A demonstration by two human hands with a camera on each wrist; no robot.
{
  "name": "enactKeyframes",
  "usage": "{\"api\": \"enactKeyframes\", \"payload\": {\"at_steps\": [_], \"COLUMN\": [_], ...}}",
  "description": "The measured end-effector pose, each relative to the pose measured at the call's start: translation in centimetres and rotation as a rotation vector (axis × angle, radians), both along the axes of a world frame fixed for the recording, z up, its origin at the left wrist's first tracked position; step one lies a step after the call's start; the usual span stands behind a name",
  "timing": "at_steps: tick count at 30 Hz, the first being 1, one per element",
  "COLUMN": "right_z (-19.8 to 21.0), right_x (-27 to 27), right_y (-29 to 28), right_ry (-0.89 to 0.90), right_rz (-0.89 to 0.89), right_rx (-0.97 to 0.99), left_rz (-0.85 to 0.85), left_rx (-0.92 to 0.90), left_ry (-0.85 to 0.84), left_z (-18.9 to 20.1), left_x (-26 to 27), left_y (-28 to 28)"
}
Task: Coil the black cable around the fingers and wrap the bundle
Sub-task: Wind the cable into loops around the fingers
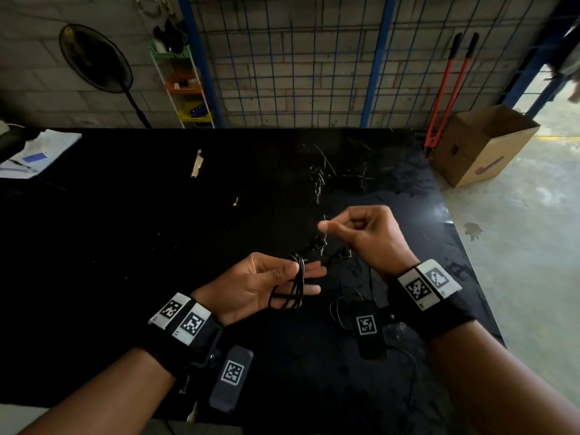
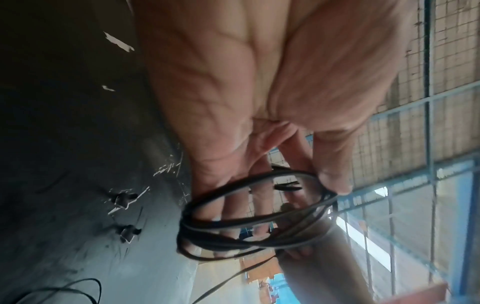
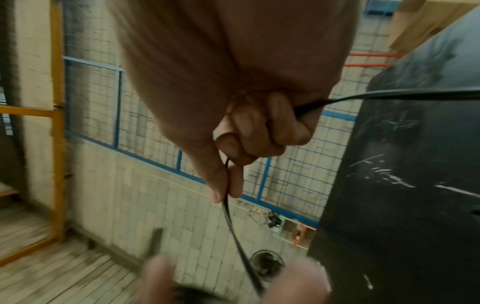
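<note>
Black table (image 1: 125, 246) w/ papers (image 1: 34, 155); fan (image 1: 94, 58), shelf rack (image 1: 185, 86), bolt cutters (image 1: 445, 89), cardboard box (image 1: 483, 146) behind.

Both bare forearms wear black wrist straps (image 1: 430, 312) carrying white plates (image 1: 180, 313) printed with black square marker codes.

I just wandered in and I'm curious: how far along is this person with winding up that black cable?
Partly done. Several loops of the black cable already sit around the left hand, its thumb pinning them. In hand: the right hand pinches the free strand between thumb and forefinger, drawn toward the coil. Left: more slack trails off past the right palm, and no wrap across the bundle shows yet.
</note>
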State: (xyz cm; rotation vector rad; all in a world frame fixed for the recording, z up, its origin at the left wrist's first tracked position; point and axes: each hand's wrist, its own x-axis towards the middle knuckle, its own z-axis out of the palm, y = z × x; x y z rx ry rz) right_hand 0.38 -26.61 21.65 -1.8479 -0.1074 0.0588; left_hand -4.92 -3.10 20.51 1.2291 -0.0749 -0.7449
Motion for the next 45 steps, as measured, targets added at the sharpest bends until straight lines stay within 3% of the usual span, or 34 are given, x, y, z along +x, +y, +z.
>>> {"api": "enactKeyframes", "payload": {"at_steps": [5, 10, 18, 25, 32, 35, 38, 45], "right_z": [1.3, 0.3, -1.9, -4.8, -6.5, -5.7, -3.7, 2.0], "right_x": [-2.2, -4.9, -7.5, -7.3, -5.5, -3.7, -1.5, 0.0], "right_y": [1.9, 2.4, 2.0, 1.0, 1.0, 0.5, 0.1, 0.3], "right_ry": [-0.129, -0.192, -0.024, 0.168, 0.236, 0.197, 0.139, 0.005], "right_rz": [0.061, 0.048, 0.086, 0.132, 0.075, -0.008, -0.013, 0.076], "right_rx": [-0.017, 0.107, 0.371, 0.36, 0.222, 0.235, 0.205, -0.123], "left_rz": [0.127, 0.283, 0.374, 0.258, -0.017, -0.096, -0.122, -0.039], "left_rx": [0.113, 0.03, -0.205, -0.565, -0.688, -0.605, -0.411, -0.02], "left_ry": [-0.077, -0.078, -0.087, -0.108, -0.05, -0.015, -0.029, -0.097], "left_z": [-0.3, -0.6, 1.2, 3.4, 3.9, 3.6, 2.8, 0.9], "left_x": [0.7, 1.4, 2.9, 3.8, 3.0, 1.9, 0.8, 0.4], "left_y": [-0.7, -1.1, -1.0, 0.0, 0.1, -0.4, -0.7, -0.6]}}
